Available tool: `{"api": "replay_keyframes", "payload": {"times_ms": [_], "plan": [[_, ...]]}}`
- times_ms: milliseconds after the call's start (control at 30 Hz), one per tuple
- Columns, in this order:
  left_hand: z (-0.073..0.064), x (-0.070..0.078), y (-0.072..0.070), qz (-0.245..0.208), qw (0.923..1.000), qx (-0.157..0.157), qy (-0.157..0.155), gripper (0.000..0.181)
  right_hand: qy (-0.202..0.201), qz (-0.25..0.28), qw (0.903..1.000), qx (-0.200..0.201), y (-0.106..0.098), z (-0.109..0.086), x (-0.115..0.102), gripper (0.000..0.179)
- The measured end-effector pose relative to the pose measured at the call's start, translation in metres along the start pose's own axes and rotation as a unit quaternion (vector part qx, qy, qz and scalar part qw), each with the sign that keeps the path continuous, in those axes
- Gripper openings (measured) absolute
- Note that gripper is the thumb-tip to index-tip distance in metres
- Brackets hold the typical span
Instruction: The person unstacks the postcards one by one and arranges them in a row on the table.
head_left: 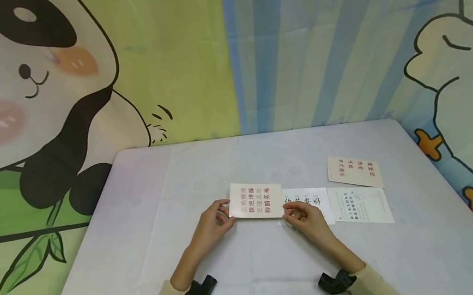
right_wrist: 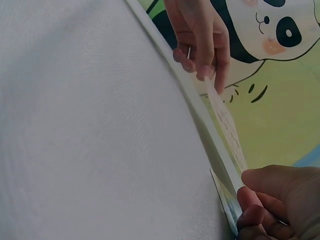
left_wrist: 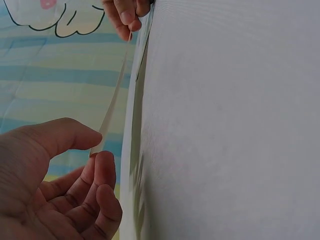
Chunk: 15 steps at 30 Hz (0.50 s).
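Observation:
A cream card [head_left: 255, 200] with columns of red and grey Chinese characters is held between both hands, raised a little off the table. The left hand [head_left: 212, 224] pinches its left edge between thumb and fingers. At the opposite edge, the right hand [head_left: 309, 221] pinches the lower right corner. Both wrist views show the card nearly edge-on, as a thin strip [left_wrist: 114, 100] in the left one and a lettered strip [right_wrist: 227, 127] in the right one. Partly behind the right hand lies a white card [head_left: 322, 201] with dark characters.
Right of that card lies another white card [head_left: 362, 204] with small print and a drawing. A cream card [head_left: 354, 171] with red characters lies behind it, slightly overlapped. The pale cloth-covered table [head_left: 205, 168] meets a cartoon-printed backdrop [head_left: 188, 68]. Black devices [head_left: 336, 282] sit on both wrists.

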<state>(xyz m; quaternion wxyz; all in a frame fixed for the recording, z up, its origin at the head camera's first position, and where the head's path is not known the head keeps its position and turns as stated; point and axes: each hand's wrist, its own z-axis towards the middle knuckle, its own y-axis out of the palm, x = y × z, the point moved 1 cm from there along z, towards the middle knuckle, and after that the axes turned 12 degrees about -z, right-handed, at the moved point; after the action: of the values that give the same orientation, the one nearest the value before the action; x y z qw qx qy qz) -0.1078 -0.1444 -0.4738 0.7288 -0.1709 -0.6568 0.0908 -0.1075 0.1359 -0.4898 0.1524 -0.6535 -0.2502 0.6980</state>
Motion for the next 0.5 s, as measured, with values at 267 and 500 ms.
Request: {"api": "replay_keyframes", "payload": {"times_ms": [267, 500], "plan": [[-0.0023, 0.0007, -0.0048, 0.006, 1.0000, -0.001, -0.005, 0.046, -0.013, -0.021, 0.9996, -0.015, 0.0027, 0.0001, -0.0006, 0.027], [-0.0047, -0.0017, -0.0077, 0.009, 0.9999, -0.004, -0.003, 0.046, -0.014, -0.048, 0.9985, -0.021, 0.0046, -0.0004, -0.0044, 0.025]]}}
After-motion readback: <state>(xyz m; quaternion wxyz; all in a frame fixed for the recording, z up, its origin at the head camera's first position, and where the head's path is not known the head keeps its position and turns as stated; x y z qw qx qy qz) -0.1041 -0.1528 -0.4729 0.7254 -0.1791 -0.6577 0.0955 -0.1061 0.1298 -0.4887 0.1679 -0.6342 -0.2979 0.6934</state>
